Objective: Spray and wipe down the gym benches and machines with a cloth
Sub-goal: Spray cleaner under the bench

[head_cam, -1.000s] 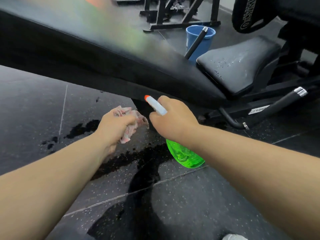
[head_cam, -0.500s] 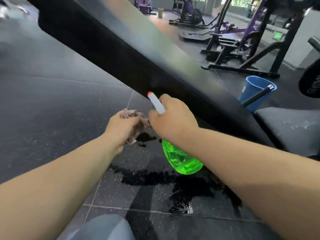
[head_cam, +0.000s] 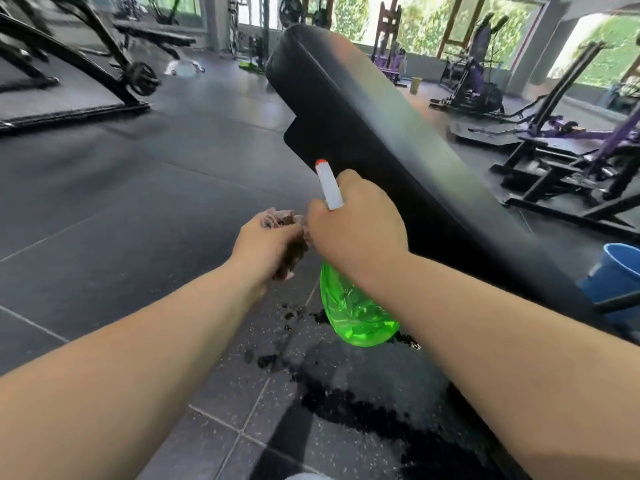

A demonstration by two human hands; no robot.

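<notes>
Now, at far left, bare rubber floor (head_cam: 104, 202) lies open beside your arms. Your left hand (head_cam: 268, 244) reaches forward, fingers curled round a bunched pinkish cloth (head_cam: 281, 219). Just beside it, your right hand (head_cam: 356, 230) grips the neck of a green spray bottle (head_cam: 353, 310). The bottle's long axis is tilted: green body low and toward you, white nozzle (head_cam: 328, 185) with orange tip pointing up and slightly left. A wet patch (head_cam: 346, 403) darkens the floor beneath. Right of both hands, the black bench pad (head_cam: 381, 133) slopes from upper left to lower right, its edge close behind your right hand. A blue bucket (head_cam: 616, 275) shows at far right, partly hidden by the pad.
</notes>
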